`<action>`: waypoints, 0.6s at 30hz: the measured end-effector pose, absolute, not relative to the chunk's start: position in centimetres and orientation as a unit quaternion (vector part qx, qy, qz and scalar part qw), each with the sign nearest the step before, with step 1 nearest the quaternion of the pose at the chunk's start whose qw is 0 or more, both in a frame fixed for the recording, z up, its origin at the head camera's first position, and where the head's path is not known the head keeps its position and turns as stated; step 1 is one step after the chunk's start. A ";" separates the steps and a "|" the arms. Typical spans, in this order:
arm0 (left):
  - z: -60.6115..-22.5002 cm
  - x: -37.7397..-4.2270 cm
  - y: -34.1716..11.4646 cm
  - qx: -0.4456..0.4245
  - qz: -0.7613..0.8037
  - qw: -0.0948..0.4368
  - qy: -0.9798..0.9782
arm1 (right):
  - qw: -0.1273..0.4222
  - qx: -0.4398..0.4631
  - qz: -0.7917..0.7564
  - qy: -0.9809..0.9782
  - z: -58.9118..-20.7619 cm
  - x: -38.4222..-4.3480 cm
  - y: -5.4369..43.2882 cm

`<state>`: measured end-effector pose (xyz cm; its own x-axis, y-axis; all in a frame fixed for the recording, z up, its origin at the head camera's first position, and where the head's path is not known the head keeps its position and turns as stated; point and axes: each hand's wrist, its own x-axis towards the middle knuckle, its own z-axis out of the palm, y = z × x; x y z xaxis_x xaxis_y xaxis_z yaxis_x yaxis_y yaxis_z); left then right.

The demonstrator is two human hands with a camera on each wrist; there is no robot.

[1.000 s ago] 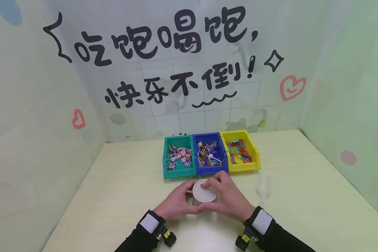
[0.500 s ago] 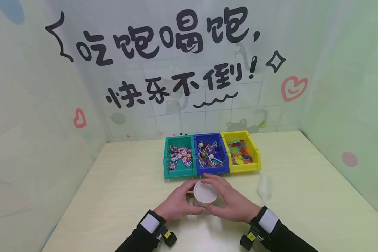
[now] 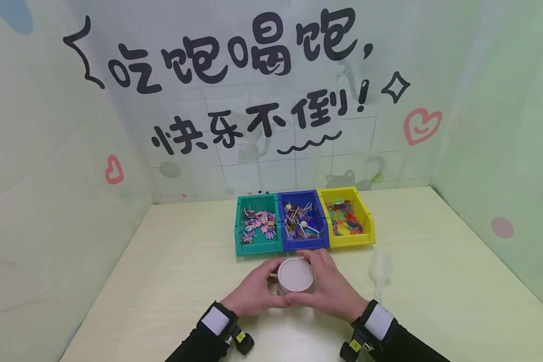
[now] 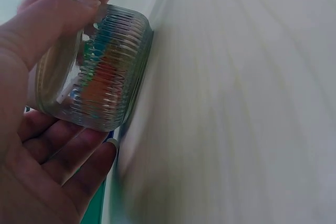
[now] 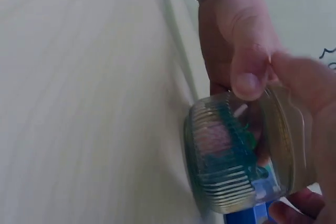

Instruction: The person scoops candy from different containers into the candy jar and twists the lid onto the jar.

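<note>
A clear, ribbed glass jar (image 4: pixel 107 72) stands upright on the table with colourful small pieces inside. Its round pale lid (image 3: pixel 296 274) sits on top. My left hand (image 3: pixel 255 289) holds the jar from the left, thumb in front and fingers behind. From the right, my right hand (image 3: pixel 328 289) grips round the lid, its thumb at the near edge beside the left thumb. The right fingers curve round the far side, partly hidden in the right wrist view.
Behind the jar, three joined bins stand in a row: a green bin (image 3: pixel 259 249) and a blue bin (image 3: pixel 305 245) with small lollipops, and a yellow bin (image 3: pixel 366 226) with bright translucent pieces. A clear scoop (image 3: pixel 380 269) lies right of my right hand. A printed curtain closes the back.
My right index finger has left the lid's top. The right hand loosened and spread half a second ago, then closed round the lid's edge again. Left hand and jar stay in place.
</note>
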<state>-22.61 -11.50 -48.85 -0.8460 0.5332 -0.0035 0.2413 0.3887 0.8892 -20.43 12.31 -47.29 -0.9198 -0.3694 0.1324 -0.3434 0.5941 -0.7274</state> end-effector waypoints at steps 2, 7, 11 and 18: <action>-48.9 -22.6 -11.5 0.238 0.500 0.145 0.820 | 0.028 -0.217 -0.410 0.885 -47.4 -20.5 12.6; -48.9 -22.4 -11.5 0.241 0.505 0.143 0.816 | 0.058 -0.266 -0.440 0.856 -47.4 -20.6 13.3; -48.9 -22.4 -11.5 0.238 0.504 0.147 0.817 | 0.048 -0.261 -0.449 0.853 -47.3 -20.7 13.1; -48.7 -22.5 -11.5 0.240 0.500 0.145 0.820 | 0.034 -0.229 -0.449 0.863 -47.1 -20.6 12.5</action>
